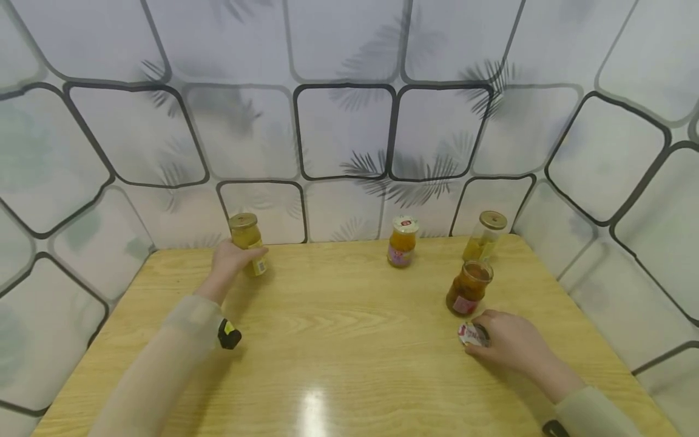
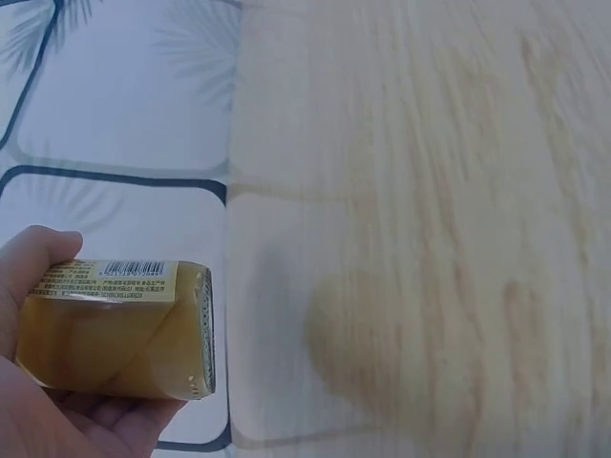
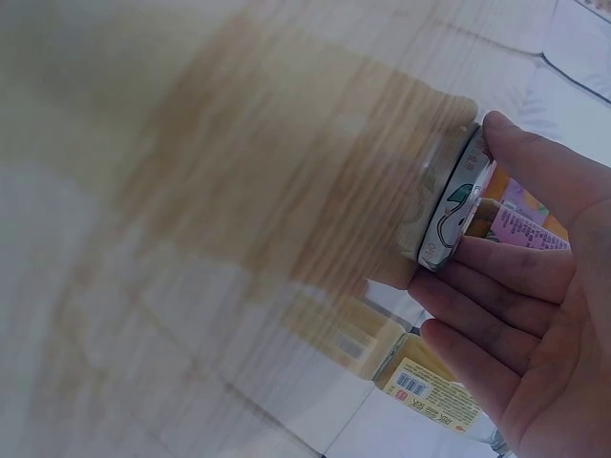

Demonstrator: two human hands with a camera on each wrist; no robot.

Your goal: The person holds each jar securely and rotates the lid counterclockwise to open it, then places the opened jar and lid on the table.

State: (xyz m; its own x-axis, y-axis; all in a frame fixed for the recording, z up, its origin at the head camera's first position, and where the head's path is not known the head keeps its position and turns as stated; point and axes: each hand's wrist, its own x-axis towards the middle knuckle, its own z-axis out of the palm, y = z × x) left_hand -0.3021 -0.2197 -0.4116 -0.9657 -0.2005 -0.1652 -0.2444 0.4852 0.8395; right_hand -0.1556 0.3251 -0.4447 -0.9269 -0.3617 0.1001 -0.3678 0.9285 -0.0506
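- Head view: the left hand [image 1: 230,262] holds the yellow jar [image 1: 247,235] at about 9 o'clock of the picture, near the wall [image 1: 344,212]; the right hand [image 1: 513,340] pinches the white printed lid [image 1: 469,334] at about 4 o'clock, close to the table [image 1: 349,309].
- Same view: the open brown jar [image 1: 468,288] is just beyond the lid, towards 12 o'clock; from it, the clear jar [image 1: 480,246] is at 1 o'clock and the orange jar [image 1: 402,241] at 10 o'clock.
- Same view, the risk: in my judgement the right fingers could knock the open brown jar and spill its contents, because they are so near and its mouth has no cover.
- Same view, direction: the yellow jar has its gold cap [image 1: 243,220] upward; its long axis runs from about 11 to 5 o'clock.
- Left wrist view: thumb and fingers are curled round the yellow jar. The smooth glass may slip, I think, if this hold becomes loose. Here the long axis runs from 9 to 3 o'clock, base at 3; whether the base touches the table, I cannot tell.
- Right wrist view: thumb and forefinger pinch the lid by its rim; the other fingers are spread below. So narrow a grip could let it flip. Its long side runs from 1 to 7 o'clock, with the printed face turned away from the table.
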